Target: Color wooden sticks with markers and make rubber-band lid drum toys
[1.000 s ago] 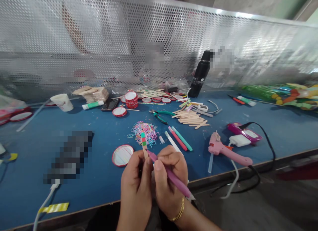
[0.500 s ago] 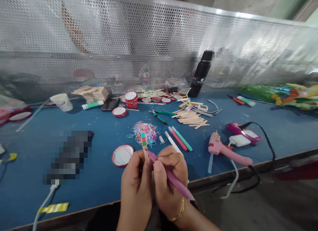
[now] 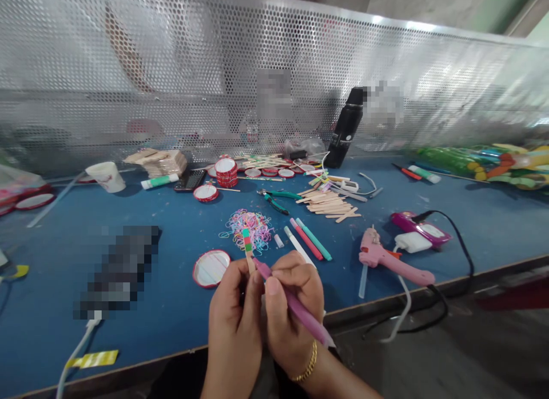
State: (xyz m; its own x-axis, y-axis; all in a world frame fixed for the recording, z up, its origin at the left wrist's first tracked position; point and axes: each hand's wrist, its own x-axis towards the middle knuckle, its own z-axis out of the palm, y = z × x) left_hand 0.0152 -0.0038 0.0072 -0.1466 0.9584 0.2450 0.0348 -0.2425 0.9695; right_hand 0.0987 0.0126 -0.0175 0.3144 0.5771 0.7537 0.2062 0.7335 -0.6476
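Observation:
My left hand (image 3: 234,319) is closed round the lower end of a wooden craft stick (image 3: 247,246) that stands upright, its top banded in green and red. My right hand (image 3: 291,307), with a gold bracelet at the wrist, grips a purple marker (image 3: 295,310) like a pen, and its tip touches the stick just above my left fingers. Both hands hover over the front edge of the blue table (image 3: 171,307).
A red-rimmed round lid (image 3: 211,268) lies left of my hands, a heap of coloured rubber bands (image 3: 249,224) beyond them. Three markers (image 3: 306,239), loose wooden sticks (image 3: 328,202), green pliers (image 3: 277,199), a pink glue gun (image 3: 388,256) and a black bottle (image 3: 345,130) lie further off. A perforated metal screen (image 3: 171,73) closes the back.

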